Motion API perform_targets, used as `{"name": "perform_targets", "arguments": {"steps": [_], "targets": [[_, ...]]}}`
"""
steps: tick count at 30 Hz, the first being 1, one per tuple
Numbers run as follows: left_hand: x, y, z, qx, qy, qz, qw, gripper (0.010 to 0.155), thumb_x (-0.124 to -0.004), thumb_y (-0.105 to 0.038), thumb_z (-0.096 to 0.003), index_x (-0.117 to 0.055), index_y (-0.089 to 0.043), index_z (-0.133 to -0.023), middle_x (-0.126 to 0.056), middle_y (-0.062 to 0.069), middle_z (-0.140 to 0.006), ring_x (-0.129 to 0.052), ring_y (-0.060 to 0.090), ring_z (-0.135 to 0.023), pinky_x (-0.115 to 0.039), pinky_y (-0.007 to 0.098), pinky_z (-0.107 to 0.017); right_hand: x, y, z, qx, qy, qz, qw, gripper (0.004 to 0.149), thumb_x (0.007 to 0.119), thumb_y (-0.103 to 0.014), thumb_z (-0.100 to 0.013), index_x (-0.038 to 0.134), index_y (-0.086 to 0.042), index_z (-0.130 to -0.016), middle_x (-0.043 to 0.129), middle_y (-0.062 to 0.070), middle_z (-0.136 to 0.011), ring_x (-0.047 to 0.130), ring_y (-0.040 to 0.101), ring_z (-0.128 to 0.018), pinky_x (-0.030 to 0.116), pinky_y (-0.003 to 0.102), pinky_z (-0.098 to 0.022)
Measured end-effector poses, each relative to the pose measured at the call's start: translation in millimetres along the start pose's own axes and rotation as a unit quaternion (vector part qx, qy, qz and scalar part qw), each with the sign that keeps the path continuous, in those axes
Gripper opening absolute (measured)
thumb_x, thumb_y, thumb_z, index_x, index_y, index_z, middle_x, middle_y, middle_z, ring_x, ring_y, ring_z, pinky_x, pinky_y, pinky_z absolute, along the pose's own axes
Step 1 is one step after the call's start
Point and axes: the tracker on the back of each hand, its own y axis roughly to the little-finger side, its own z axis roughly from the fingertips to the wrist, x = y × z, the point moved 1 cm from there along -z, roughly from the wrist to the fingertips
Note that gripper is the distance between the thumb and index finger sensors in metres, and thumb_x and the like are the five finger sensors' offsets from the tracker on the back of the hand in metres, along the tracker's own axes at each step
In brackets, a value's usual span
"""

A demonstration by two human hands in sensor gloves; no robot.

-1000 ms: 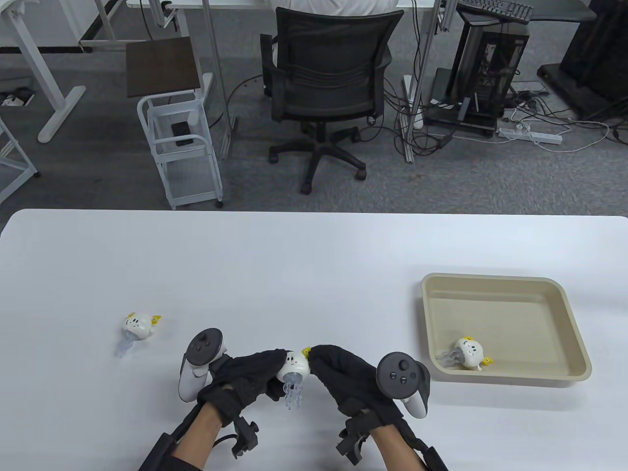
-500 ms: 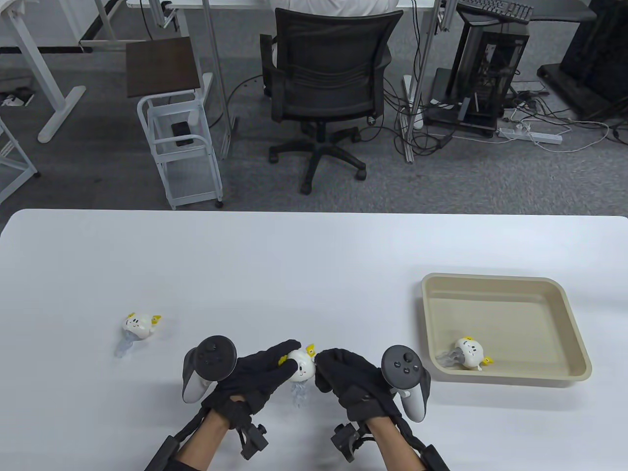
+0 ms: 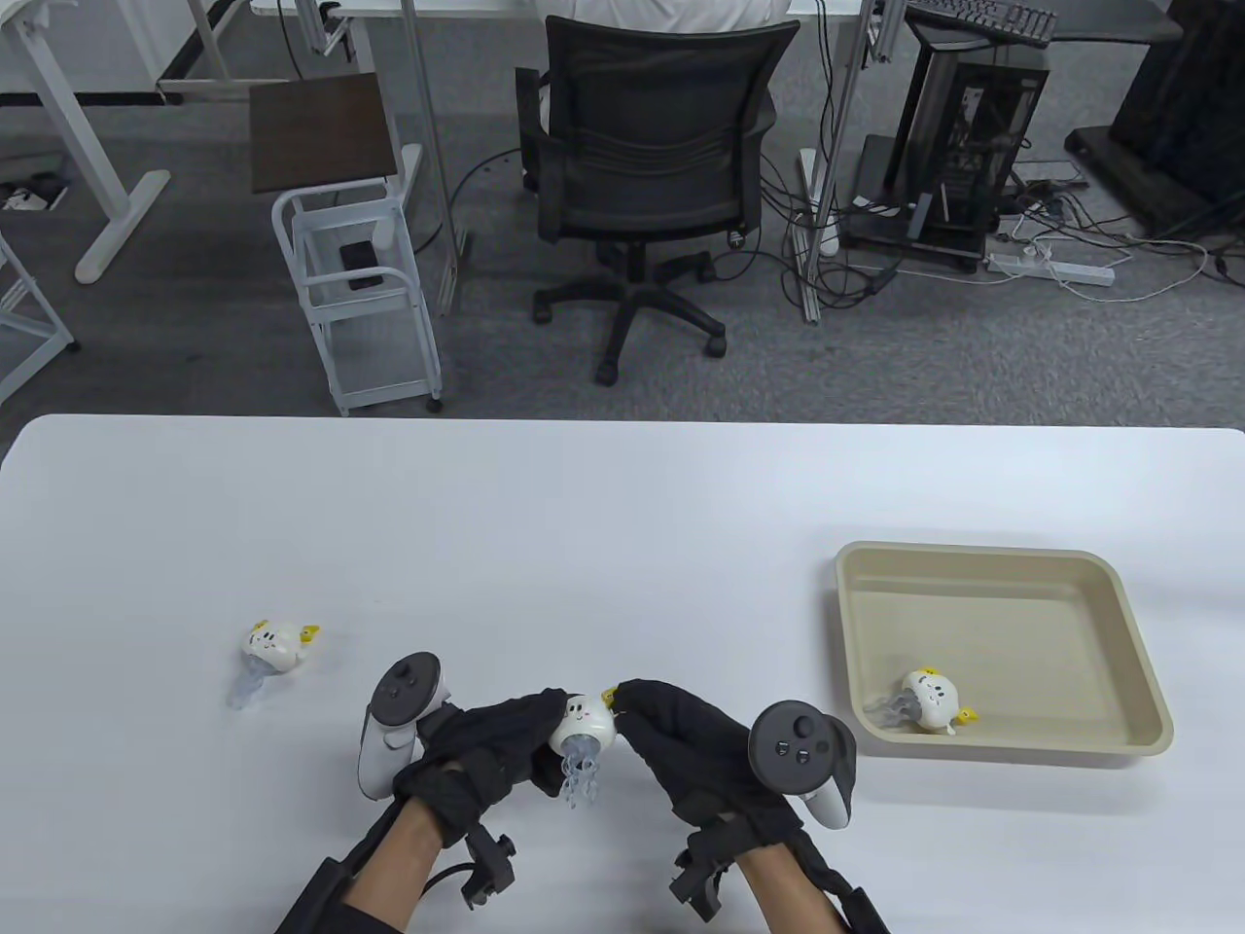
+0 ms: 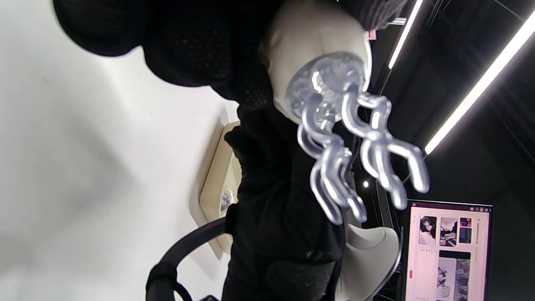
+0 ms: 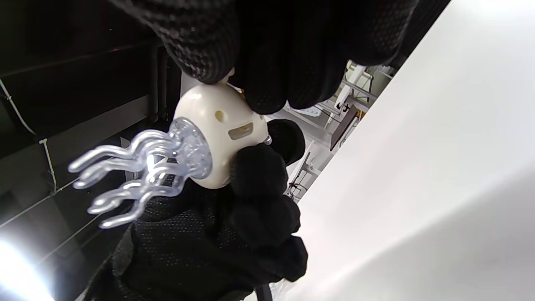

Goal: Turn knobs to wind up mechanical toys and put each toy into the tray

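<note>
A white jellyfish toy (image 3: 584,730) with clear tentacles and yellow knobs is held above the table near its front edge. My left hand (image 3: 496,754) grips the toy's body (image 4: 309,50) from the left, tentacles (image 4: 355,159) hanging free. My right hand (image 3: 681,739) pinches the toy's yellow knob (image 3: 609,697) at its right side; in the right wrist view those fingertips (image 5: 267,83) close over the top of the body (image 5: 213,129). A second toy (image 3: 275,647) lies on the table at the left. A third toy (image 3: 929,700) lies in the beige tray (image 3: 1119,623) at the right.
The white table (image 3: 584,525) stretches away from the hands. Beyond its far edge stand a black office chair (image 3: 647,165), a white cart (image 3: 360,292) and a computer tower (image 3: 973,126) on the floor.
Both hands turned back: the left wrist rolled left and the toy tilted so its tentacles point toward me again, as they did a second ago. The right fingers stayed at the knob.
</note>
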Motion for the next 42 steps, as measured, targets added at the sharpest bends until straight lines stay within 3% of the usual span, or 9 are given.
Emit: {"name": "perform_targets", "arguments": {"steps": [5, 11, 16, 20, 30, 33, 35, 38, 42], "targets": [[-4.6, -10.5, 2.4, -0.026, -0.024, -0.062, 0.997, 0.072, -0.064, -0.050, -0.0584, -0.071, 0.007, -0.101, -0.094, 0.016, -0.081, -0.094, 0.034, -0.058, -0.081, 0.052, -0.048, -0.2, -1.0, 2.2, 0.013, 0.037, 0.037, 0.999, 0.036, 0.072, -0.037, -0.068, 0.076, -0.013, -0.094, 0.089, 0.007, -0.084, 0.092, 0.029, -0.070, 0.079, 0.040, -0.061], [-14.4, -31.4, 8.3, -0.090, -0.077, -0.261, 0.958, 0.069, -0.069, -0.047, -0.0566, -0.067, 0.002, -0.106, -0.088, 0.018, -0.089, -0.089, 0.038, -0.067, -0.077, 0.056, -0.054, 1.3, 16.2, 1.4, 0.108, 0.046, -0.064, 0.991, 0.036, 0.078, -0.035, -0.067, 0.084, -0.004, -0.085, 0.095, 0.012, -0.072, 0.097, 0.031, -0.056, 0.083, 0.041, -0.050], [-11.4, -27.0, 7.2, -0.067, -0.083, -0.234, 0.966, 0.069, -0.069, -0.047, -0.0570, -0.068, 0.003, -0.105, -0.089, 0.018, -0.088, -0.090, 0.038, -0.066, -0.078, 0.056, -0.053, 0.8, 18.2, -0.1, 0.122, 0.027, -0.069, 0.990, 0.041, 0.074, -0.036, -0.068, 0.081, -0.003, -0.091, 0.092, 0.016, -0.079, 0.094, 0.036, -0.064, 0.081, 0.046, -0.054], [-10.5, -26.8, 8.0, -0.058, -0.098, -0.236, 0.965, 0.070, -0.069, -0.048, -0.0569, -0.069, 0.004, -0.104, -0.091, 0.017, -0.086, -0.092, 0.037, -0.064, -0.079, 0.055, -0.052, 9.1, 11.1, -0.6, 0.111, -0.040, -0.069, 0.991, 0.076, 0.078, -0.050, -0.065, 0.054, 0.005, -0.111, 0.068, 0.030, -0.103, 0.078, 0.051, -0.083, 0.072, 0.056, -0.064], [-15.8, -37.0, 12.8, -0.067, -0.100, -0.286, 0.951, 0.071, -0.061, -0.051, -0.0589, -0.071, 0.004, -0.102, -0.093, 0.015, -0.085, -0.093, 0.037, -0.066, -0.079, 0.056, -0.053, 14.0, 10.6, -9.9, 0.121, -0.030, -0.132, 0.983, 0.074, 0.089, -0.046, -0.059, 0.063, 0.007, -0.104, 0.079, 0.028, -0.093, 0.088, 0.043, -0.073, 0.078, 0.049, -0.060], [-13.0, -40.0, 17.2, -0.058, -0.082, -0.363, 0.927, 0.079, -0.056, -0.060, -0.0576, -0.056, -0.005, -0.114, -0.074, 0.020, -0.108, -0.077, 0.047, -0.092, -0.065, 0.066, -0.066, -6.6, 17.1, -14.6, 0.128, -0.016, -0.118, 0.985, 0.075, 0.090, -0.044, -0.059, 0.063, 0.009, -0.105, 0.080, 0.029, -0.092, 0.089, 0.044, -0.072, 0.079, 0.050, -0.059], [-9.8, -37.9, 18.7, -0.018, -0.058, -0.445, 0.893, 0.086, -0.053, -0.068, -0.0559, -0.036, -0.014, -0.121, -0.045, 0.026, -0.121, -0.046, 0.058, -0.110, -0.046, 0.077, -0.071, -30.8, 17.9, -22.3, 0.128, -0.005, -0.087, 0.988, 0.075, 0.089, -0.043, -0.060, 0.060, 0.008, -0.106, 0.080, 0.029, -0.092, 0.089, 0.044, -0.073, 0.079, 0.050, -0.059], [-3.6, -29.4, 19.5, 0.045, -0.031, -0.511, 0.858, 0.095, -0.050, -0.074, -0.0536, -0.010, -0.018, -0.120, -0.013, 0.029, -0.121, -0.005, 0.067, -0.103, -0.023, 0.082, -0.066, -81.1, 14.2, -40.5, 0.126, 0.018, -0.026, 0.992, 0.075, 0.090, -0.042, -0.059, 0.060, 0.008, -0.107, 0.081, 0.029, -0.092, 0.090, 0.044, -0.073, 0.079, 0.050, -0.059], [4.2, -16.0, 17.9, 0.100, -0.009, -0.536, 0.838, 0.100, -0.048, -0.076, -0.0530, 0.006, -0.020, -0.115, 0.010, 0.030, -0.113, 0.018, 0.067, -0.089, -0.010, 0.084, -0.060, -169.6, 21.6, -67.9, 0.173, 0.052, 0.087, 0.980, 0.075, 0.089, -0.042, -0.059, 0.059, 0.004, -0.109, 0.079, 0.028, -0.096, 0.088, 0.044, -0.077, 0.077, 0.050, -0.063]]}}
